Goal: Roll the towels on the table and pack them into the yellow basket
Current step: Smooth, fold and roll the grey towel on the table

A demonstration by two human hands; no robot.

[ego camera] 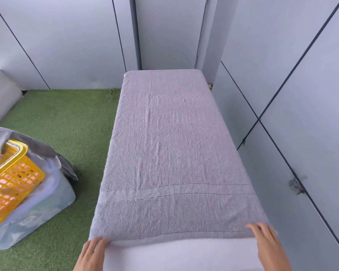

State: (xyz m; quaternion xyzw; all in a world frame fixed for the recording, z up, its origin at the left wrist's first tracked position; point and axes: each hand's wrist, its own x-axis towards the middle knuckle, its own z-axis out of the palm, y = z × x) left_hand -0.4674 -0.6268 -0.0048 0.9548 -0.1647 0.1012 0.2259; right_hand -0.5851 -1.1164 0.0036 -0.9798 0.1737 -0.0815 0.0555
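A large grey-lilac towel [168, 145] lies spread flat over the narrow table, covering almost all of it. My left hand [93, 253] grips the towel's near left corner. My right hand [266, 241] holds the near right corner, fingers on top of the cloth. The towel's near edge is lifted slightly off the pale table top [180, 255]. The yellow basket [10, 180], a perforated plastic one, stands at the far left on a bag on the floor, with something pink inside it.
A grey cloth [47, 151] drapes over the clear plastic bag [37, 212] under the basket. Green artificial turf [70, 130] covers the floor left of the table. Grey wall panels [301, 94] close in behind and on the right.
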